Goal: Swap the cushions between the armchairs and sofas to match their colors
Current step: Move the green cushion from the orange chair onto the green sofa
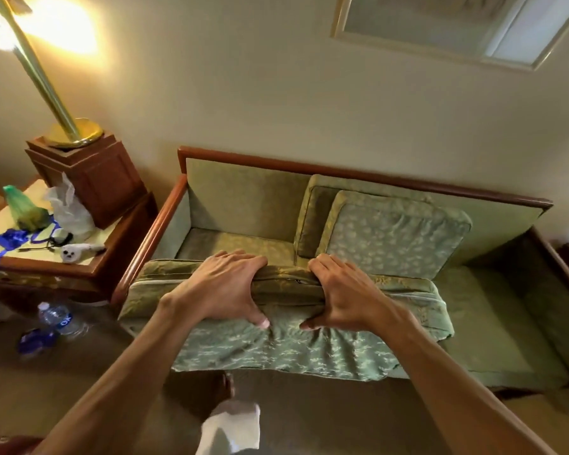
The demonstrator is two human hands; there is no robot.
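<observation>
A green sofa with a wooden frame stands against the wall. A green patterned cushion is held flat over the sofa's front left edge, its zipper side facing up. My left hand and my right hand both grip its top edge, thumbs pressed into the patterned face. A second patterned cushion leans upright against the sofa back, in front of a plainer olive cushion. The left part of the seat has no back cushion.
A wooden side table at the left holds a lamp base, plastic bags, cables and a small white device. A water bottle lies on the carpet beside it. A white-socked foot is below.
</observation>
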